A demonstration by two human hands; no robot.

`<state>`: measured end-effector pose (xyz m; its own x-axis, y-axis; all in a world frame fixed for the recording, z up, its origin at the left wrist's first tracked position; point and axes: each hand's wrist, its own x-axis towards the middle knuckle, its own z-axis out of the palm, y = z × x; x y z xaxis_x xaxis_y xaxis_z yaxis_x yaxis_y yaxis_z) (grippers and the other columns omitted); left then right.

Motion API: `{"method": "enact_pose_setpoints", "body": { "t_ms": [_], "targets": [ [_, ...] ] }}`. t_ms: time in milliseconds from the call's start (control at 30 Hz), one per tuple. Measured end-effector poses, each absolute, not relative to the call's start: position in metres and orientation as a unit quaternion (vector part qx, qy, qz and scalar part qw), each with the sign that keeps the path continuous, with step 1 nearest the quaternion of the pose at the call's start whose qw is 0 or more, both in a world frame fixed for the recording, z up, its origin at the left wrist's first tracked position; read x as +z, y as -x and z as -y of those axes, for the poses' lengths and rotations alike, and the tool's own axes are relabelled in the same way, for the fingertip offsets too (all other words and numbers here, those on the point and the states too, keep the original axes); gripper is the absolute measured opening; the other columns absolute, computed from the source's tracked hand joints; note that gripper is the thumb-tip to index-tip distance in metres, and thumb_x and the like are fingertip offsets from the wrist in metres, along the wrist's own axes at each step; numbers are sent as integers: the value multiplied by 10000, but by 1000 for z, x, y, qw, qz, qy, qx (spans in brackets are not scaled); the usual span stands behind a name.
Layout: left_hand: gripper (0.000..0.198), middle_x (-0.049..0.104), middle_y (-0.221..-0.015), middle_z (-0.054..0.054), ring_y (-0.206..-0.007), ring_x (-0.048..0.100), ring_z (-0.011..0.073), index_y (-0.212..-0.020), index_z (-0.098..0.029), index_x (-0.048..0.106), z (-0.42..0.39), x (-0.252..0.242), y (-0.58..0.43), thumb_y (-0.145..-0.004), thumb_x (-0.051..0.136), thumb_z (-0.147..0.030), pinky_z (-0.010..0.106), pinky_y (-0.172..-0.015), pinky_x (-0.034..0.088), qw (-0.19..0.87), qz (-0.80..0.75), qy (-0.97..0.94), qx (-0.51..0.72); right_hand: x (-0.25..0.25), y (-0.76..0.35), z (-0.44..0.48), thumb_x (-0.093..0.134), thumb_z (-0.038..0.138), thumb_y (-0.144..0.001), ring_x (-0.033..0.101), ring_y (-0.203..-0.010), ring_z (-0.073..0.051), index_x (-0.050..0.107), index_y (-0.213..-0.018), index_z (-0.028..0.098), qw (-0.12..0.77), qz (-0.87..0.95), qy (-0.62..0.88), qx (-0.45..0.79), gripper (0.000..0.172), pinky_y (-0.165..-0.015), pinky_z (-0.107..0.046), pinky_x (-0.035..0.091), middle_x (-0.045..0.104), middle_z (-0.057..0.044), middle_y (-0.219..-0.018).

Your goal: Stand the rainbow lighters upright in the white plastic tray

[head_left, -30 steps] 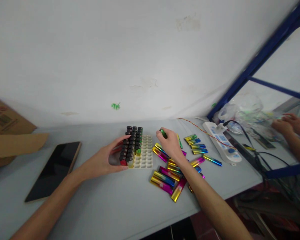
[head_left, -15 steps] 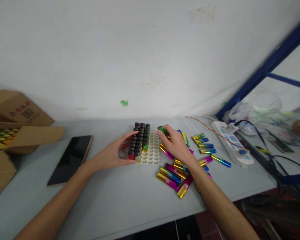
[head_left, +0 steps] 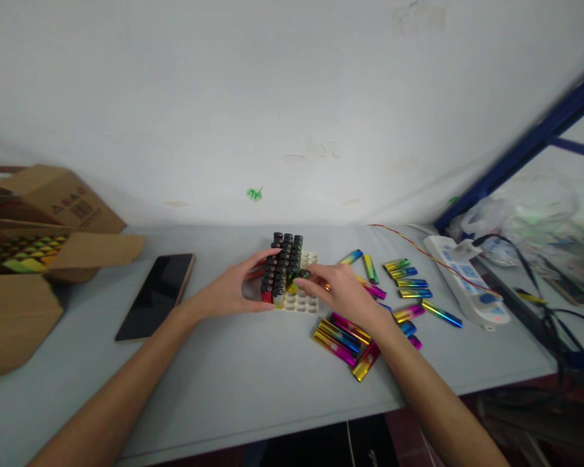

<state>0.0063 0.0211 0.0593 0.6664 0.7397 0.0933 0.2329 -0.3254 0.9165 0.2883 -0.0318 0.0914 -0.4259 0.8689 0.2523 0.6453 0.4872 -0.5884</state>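
A pale tray point(head_left: 312, 302) with rows of round holes lies on the table. Several black-topped lighters point(head_left: 282, 266) stand upright in rows across its left part; red and yellow bodies show at the near end. My left hand point(head_left: 238, 285) curves around the left side of these rows, thumb at the near end and fingers toward the far side. With closed fingertips, my right hand point(head_left: 338, 288) holds a lighter point(head_left: 304, 275) with a dark top at the edge of the filled rows. Its lower part is mostly hidden.
Shiny multicoloured flat tubes point(head_left: 338, 336) are scattered right of the tray. A dark phone point(head_left: 156, 295) lies left. Beyond it stands an open cardboard box point(head_left: 102, 250) holding yellow-green items. A white power strip point(head_left: 467, 282) with cables sits right. The wall point(head_left: 292, 117) bounds the table behind.
My right hand has moved left and down from above the tray's right side, carrying the lighter to the standing rows. My left hand stays around the rows. The view has shifted slightly.
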Motion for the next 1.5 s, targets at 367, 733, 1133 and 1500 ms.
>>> {"method": "enact_pose_setpoints", "body": {
  "t_ms": [367,733,1133,1500],
  "targets": [
    [1067,468,-1728,138,-1527,548,369,-1679,-323,370,-24,56,-5,-786,952,-349,538,-1286,446,479,-315,-778,258,99,-274,35,663,519,-1060,669,-761,-178,723,-937,169,118,847,499,138,376,-690,-283,418,757,-82,-899],
    [1075,487,-1724,114,-1531,536,406,-1675,-335,407,-26,57,-5,-758,960,-434,571,-1294,415,465,-330,-780,256,110,-394,10,686,194,-1025,731,-919,-196,770,-1201,168,141,763,629,54,197,-906,-301,516,780,-116,-1139],
    [1078,490,-1722,112,-1541,523,409,-1666,-333,447,-26,60,-5,-738,982,-448,589,-1308,380,477,-324,-771,270,84,-349,-31,631,347,-1071,761,-1112,-332,650,-1367,110,36,697,715,49,380,-888,-360,528,765,-253,-1223],
    [1051,492,-1716,138,-1537,532,394,-1676,-325,414,-25,59,-6,-778,952,-421,574,-1309,385,478,-310,-776,269,90,-390,-26,623,354,-1082,778,-949,-220,741,-1198,146,172,668,722,59,265,-882,-307,529,835,-120,-1035]
  ]
}}
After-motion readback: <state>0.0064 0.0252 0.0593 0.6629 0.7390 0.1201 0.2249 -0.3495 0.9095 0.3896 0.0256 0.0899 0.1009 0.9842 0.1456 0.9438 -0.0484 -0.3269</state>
